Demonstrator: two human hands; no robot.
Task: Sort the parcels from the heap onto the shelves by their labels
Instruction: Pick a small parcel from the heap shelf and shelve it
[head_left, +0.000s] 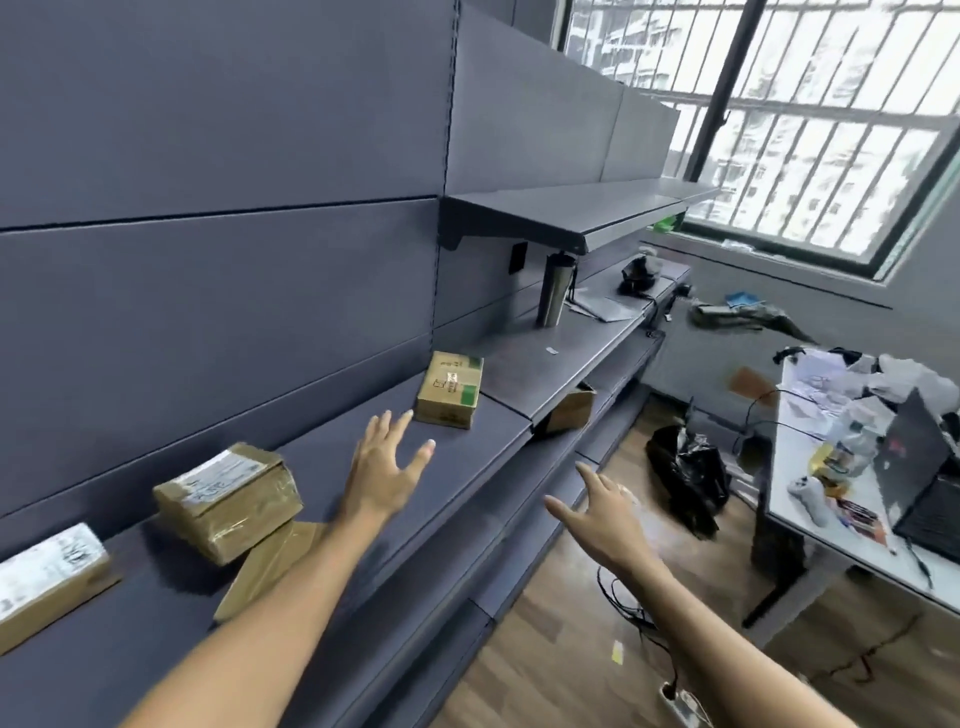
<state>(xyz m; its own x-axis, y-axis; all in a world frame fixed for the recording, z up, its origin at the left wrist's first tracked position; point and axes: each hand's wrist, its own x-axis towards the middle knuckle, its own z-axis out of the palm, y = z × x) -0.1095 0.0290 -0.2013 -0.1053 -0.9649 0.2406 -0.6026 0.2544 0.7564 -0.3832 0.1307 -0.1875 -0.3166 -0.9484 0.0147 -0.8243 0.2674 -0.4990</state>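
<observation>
Three parcels (451, 388) on grey shelf (467, 467) — barred window (810, 119), wooden floor (561, 649)

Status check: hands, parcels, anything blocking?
Left hand open, empty, just short of small parcel on shelf. Right hand open, empty. Nothing in between.

Daylight floods in through the barred window (810, 119), which is blown out to near white. The grey shelving (332, 499) is evenly, softly lit, with faint shadows under the parcels. Wide-angle bending tilts the edges, and the desk clutter (852, 441) looks smeared, possibly by motion.
</observation>
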